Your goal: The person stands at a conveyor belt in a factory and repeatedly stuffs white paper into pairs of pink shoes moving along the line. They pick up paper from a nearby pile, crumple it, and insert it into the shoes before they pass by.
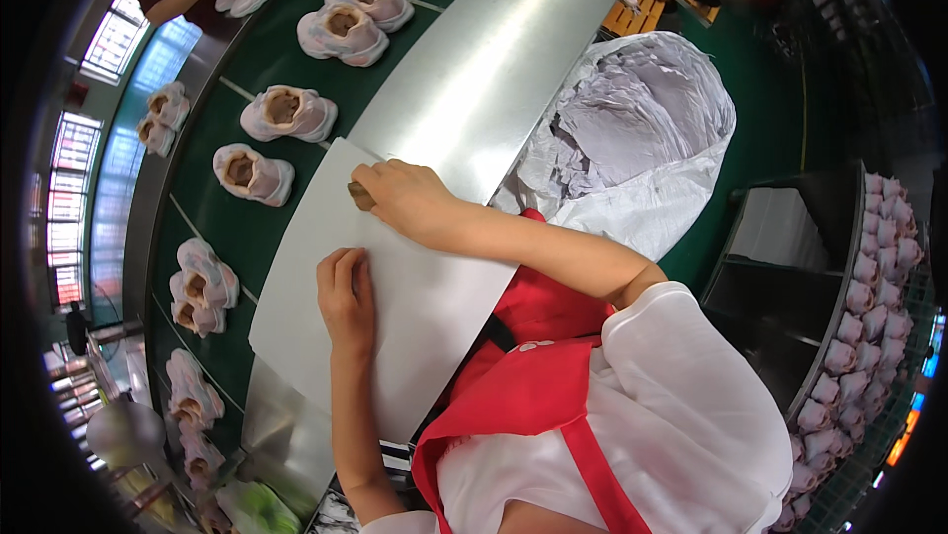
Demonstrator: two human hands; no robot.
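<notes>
Sheet [425,302], flat, smooth and white, lies on the shiny metal bench [484,60]. Above it the right hand [403,200] grips a stubby brown block [360,196]; the left hand [346,292], apart, bends its fingers loosely, unclenched.

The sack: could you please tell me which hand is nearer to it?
Right. The right hand is to the sack's left in the picture; the left hand is farther left and lower.
</notes>
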